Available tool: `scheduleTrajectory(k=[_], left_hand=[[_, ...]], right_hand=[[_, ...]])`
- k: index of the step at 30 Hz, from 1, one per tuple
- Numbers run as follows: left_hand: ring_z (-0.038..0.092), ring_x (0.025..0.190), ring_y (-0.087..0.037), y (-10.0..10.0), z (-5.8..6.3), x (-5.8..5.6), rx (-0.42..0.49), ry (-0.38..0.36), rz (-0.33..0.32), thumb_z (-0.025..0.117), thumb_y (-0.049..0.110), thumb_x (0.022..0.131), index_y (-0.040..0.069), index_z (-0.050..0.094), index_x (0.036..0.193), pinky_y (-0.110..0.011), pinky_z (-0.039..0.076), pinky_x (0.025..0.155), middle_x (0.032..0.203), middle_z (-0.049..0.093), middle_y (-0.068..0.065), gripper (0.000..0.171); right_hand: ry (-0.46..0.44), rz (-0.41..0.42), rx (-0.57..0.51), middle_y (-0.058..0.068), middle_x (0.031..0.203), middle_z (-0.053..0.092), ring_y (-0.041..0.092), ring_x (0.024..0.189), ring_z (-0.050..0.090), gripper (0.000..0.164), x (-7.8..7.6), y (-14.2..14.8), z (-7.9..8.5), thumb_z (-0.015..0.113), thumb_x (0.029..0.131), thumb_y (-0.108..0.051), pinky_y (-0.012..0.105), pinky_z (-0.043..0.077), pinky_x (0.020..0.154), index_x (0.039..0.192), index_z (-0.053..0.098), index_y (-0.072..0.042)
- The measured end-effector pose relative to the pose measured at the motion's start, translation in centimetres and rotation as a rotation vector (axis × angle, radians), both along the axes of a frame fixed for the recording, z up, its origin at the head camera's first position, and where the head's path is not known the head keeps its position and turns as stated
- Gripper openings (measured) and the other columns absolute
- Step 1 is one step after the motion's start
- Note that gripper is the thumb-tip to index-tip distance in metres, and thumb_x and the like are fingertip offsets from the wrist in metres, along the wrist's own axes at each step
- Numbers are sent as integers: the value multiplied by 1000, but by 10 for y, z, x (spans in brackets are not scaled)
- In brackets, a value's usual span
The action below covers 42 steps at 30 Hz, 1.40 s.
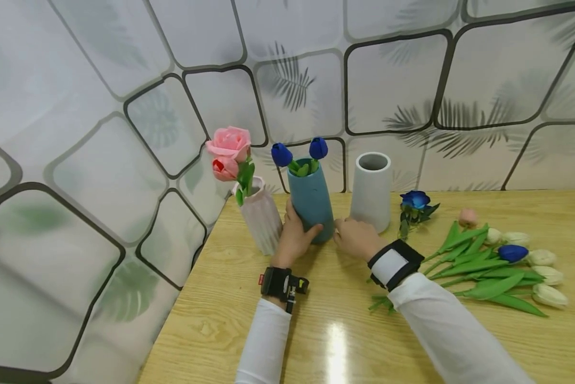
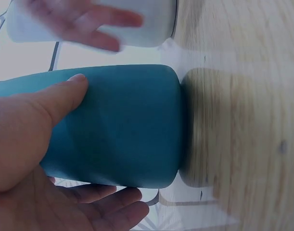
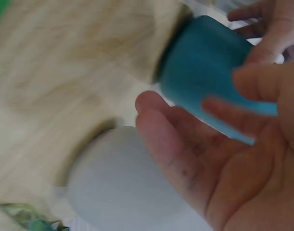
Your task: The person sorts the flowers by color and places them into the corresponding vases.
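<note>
A teal vase [image 1: 311, 202] holding two blue tulips [image 1: 282, 154] stands on the table. My left hand [image 1: 294, 234] grips it low down, the thumb across its front and the fingers round its left side. Beside its right side is my right hand [image 1: 359, 237], between the teal vase and a white-grey vase [image 1: 372, 194]. In the right wrist view the fingers [image 3: 159, 134] of that hand are loosely bent with nothing held. To the left, a pale pink ribbed vase [image 1: 260, 218] bears pink flowers [image 1: 229, 144] and leans in the head view.
On the right of the wooden table [image 1: 345, 320] lie a blue rose [image 1: 415, 200] and a bunch of white tulips [image 1: 541, 258] with one blue tulip [image 1: 512, 253] and a pink one [image 1: 468, 217]. A patterned wall [image 1: 306, 117] runs behind and at the left.
</note>
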<state>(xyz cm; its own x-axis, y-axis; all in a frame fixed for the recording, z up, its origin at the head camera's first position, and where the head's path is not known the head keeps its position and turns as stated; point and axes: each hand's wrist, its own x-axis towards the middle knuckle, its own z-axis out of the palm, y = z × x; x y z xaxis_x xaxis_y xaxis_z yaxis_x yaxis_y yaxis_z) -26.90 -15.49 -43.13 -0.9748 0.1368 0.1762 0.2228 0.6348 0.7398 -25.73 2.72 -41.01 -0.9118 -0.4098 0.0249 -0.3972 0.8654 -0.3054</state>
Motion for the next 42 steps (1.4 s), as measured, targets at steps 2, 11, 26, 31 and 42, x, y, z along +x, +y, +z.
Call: scheduleTrajectory(k=[2,11,26,31,42], left_hand=[[34,140,-45,1,0,-1,0,-11,6,70,31,94,6,-8,157,-53,35,112,155,21,-34,103],[34,141,-45,1,1,3,3,-51,23,69,33,95,11,-9,158,-54,36,111,156,21,-33,103],[35,140,-46,-1,-1,2,13,-74,22,67,38,95,13,-12,158,-55,37,110,157,20,-32,104],[34,140,-46,0,-3,2,16,-80,18,67,38,95,13,-13,158,-54,36,111,157,18,-32,105],[33,142,-44,0,-2,1,12,-89,34,68,39,95,13,-12,158,-53,35,112,158,18,-31,105]], right_hand=[[11,45,18,22,102,70,36,91,68,24,1,9,-5,58,97,-11,49,56,74,115,67,3],[-82,3,-85,-3,61,36,13,55,31,27,20,62,-24,56,88,0,29,27,51,66,46,-12],[-254,-150,-118,-4,57,41,12,50,35,26,49,105,-22,65,86,-14,27,28,49,65,51,-12],[-251,-128,-134,-5,58,43,11,49,36,25,57,113,-21,66,86,-17,27,30,49,65,53,-14],[-358,13,-210,7,86,68,16,68,60,17,51,113,-22,76,81,-7,34,51,61,96,71,1]])
